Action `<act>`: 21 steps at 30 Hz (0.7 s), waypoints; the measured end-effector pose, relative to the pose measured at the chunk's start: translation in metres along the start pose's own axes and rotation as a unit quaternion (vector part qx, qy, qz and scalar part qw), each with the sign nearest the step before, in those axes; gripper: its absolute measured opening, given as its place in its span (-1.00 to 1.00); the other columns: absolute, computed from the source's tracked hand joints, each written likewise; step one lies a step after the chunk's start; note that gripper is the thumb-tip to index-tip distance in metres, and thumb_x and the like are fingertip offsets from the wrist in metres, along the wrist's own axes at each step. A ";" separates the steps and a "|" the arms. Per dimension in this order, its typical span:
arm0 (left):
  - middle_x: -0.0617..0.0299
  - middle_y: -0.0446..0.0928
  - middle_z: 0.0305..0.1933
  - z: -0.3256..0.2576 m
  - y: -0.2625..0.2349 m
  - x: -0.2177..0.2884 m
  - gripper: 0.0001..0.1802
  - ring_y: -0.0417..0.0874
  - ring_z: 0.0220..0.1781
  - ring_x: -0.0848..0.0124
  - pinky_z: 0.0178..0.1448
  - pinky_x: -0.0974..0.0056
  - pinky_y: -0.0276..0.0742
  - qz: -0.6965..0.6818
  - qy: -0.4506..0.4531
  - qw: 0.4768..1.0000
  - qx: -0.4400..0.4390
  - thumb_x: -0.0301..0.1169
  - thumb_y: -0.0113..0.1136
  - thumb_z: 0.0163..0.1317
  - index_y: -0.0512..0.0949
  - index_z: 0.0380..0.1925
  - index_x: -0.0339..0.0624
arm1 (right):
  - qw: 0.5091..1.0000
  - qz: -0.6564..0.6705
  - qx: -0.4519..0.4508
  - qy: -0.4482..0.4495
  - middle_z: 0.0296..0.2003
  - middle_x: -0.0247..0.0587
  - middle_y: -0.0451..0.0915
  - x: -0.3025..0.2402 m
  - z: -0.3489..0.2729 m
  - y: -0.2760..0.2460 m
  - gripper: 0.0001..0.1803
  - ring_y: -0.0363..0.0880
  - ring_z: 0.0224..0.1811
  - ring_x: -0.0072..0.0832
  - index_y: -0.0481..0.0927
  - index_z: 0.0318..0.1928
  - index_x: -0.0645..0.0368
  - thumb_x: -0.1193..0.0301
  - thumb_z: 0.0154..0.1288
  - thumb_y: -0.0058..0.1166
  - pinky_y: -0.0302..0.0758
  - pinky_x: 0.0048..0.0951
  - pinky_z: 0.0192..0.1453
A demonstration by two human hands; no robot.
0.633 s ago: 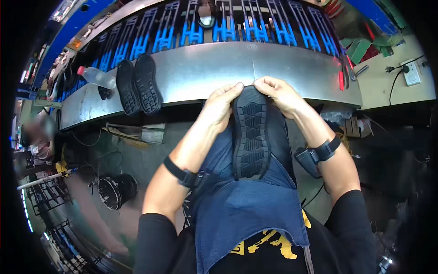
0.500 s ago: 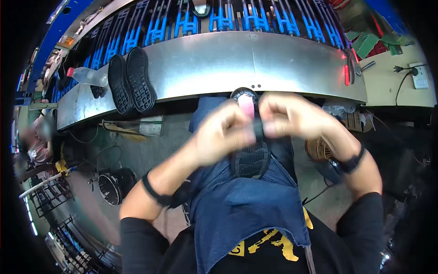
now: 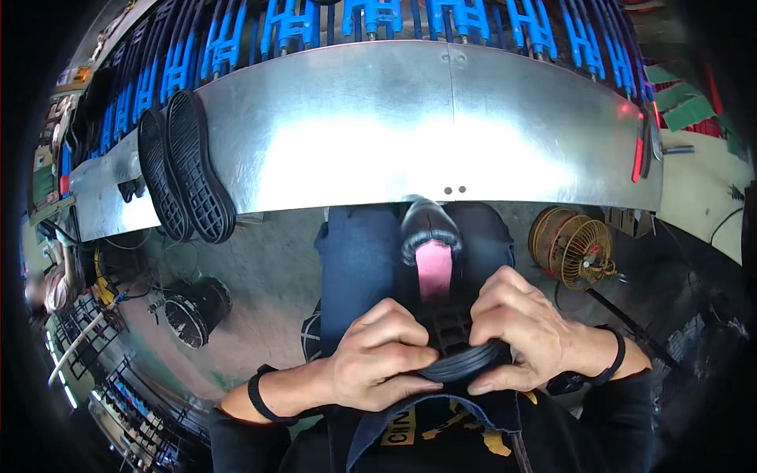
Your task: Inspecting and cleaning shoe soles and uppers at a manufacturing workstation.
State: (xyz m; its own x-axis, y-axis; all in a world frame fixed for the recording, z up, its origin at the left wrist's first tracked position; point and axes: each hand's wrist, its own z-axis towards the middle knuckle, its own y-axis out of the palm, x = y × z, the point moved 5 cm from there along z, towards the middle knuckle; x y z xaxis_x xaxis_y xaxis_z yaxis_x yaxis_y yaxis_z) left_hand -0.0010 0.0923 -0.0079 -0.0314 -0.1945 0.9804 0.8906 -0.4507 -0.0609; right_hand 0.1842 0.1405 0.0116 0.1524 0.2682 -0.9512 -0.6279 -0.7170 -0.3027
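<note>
A black rubber shoe sole (image 3: 462,365) is bent up at its near end, close to my body. My left hand (image 3: 382,356) grips its left side, fingers curled over the top and thumb underneath. On its other side, my right hand (image 3: 522,335) holds it in much the same way. Farther out, between my knees, sits a black shoe (image 3: 430,225) with its toe away from me. A pink strip (image 3: 434,268) shows on its underside, running toward the sole. Dark cloth and my hands hide how the sole and shoe meet.
A shiny metal bench (image 3: 331,126) crosses in front, with two black soles (image 3: 199,169) at its left. Blue fork-shaped racks (image 3: 374,20) line its far side. A black bucket (image 3: 197,314) stands at floor left; a round wire cage (image 3: 572,246) sits at right.
Both hands have come nearer my body and now grip the sole's near end. More of the shoe's toe and pink strip shows. The view has shifted, so the bench sits lower.
</note>
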 end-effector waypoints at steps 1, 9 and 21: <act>0.10 0.53 -0.19 0.006 -0.008 -0.005 -0.59 0.53 -0.26 0.23 -0.21 0.20 0.47 -0.016 -0.026 0.999 0.019 -0.41 0.56 -0.02 0.60 -0.20 -0.32 | 0.999 0.008 0.023 0.028 -0.27 -0.15 0.46 0.007 0.008 -0.005 -0.56 0.44 -0.30 -0.24 0.47 -0.17 0.16 0.26 0.10 0.44 0.40 -0.26 -0.22; 0.01 0.51 -0.22 0.033 -0.030 -0.054 -0.65 0.56 -0.26 0.23 -0.24 0.24 0.48 -0.036 -0.240 0.968 0.067 -0.49 0.41 0.14 0.52 -0.11 -0.36 | 0.987 0.002 0.054 0.153 -0.28 -0.06 0.39 0.065 0.033 -0.005 -0.53 0.42 -0.42 -0.21 0.34 -0.08 0.22 0.35 0.18 0.37 0.43 -0.24 -0.39; -0.01 0.60 0.11 0.038 -0.032 -0.012 -0.61 0.60 0.06 0.12 0.12 0.15 0.47 0.016 -0.058 0.997 -0.039 -0.43 0.42 0.04 0.60 -0.10 -0.30 | 0.939 0.288 0.089 0.168 0.33 0.02 0.25 0.049 0.000 0.007 -0.24 0.19 0.44 -0.19 0.33 0.35 0.22 0.20 0.22 0.32 0.17 -0.14 0.47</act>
State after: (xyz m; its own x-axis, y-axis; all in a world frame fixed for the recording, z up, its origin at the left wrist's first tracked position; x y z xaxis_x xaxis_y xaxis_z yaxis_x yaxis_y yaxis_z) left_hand -0.0125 0.1421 -0.0107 0.0534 -0.1098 0.9925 0.8523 -0.5129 -0.1026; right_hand 0.1871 0.1486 -0.0368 -0.0382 -0.3694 -0.9285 -0.7926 -0.5546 0.2533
